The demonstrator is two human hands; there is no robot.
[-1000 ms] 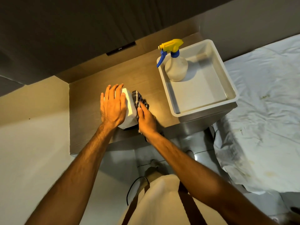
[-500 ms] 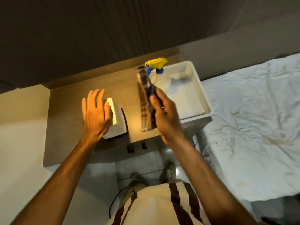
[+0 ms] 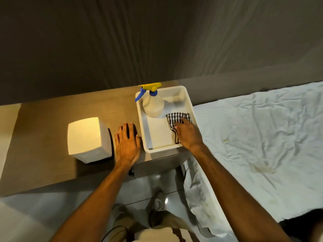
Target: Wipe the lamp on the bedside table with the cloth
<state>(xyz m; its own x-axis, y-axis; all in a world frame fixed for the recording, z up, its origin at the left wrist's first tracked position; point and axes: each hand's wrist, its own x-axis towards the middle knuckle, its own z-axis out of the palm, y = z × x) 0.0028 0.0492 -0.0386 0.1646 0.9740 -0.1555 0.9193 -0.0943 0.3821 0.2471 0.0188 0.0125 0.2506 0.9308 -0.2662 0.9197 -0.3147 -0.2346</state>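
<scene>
Cloth [image 3: 176, 123] now lies lengthwise in tray [image 3: 148, 135], right hand [image 3: 189, 135] seemingly touching.

Left hand [image 3: 127, 143] flat, fingers spread; right hand [image 3: 189, 135] reaching forward, palm down.

A dark grey wall [image 3: 122, 41] fills the top of the view, with soft lines running down it. Below it stands a brown wooden desk [image 3: 43, 123], lit warm and yellow on its left part. To the left of the desk is a pale cream surface [image 3: 7, 123]. On the right is a bed [image 3: 262, 137] with a white sheet full of creases and a few faint yellow stains. The sheet hangs over the bed's edge near the desk. The floor [image 3: 35, 210] below is shiny grey tile, and it shows a small bright spot of light
</scene>
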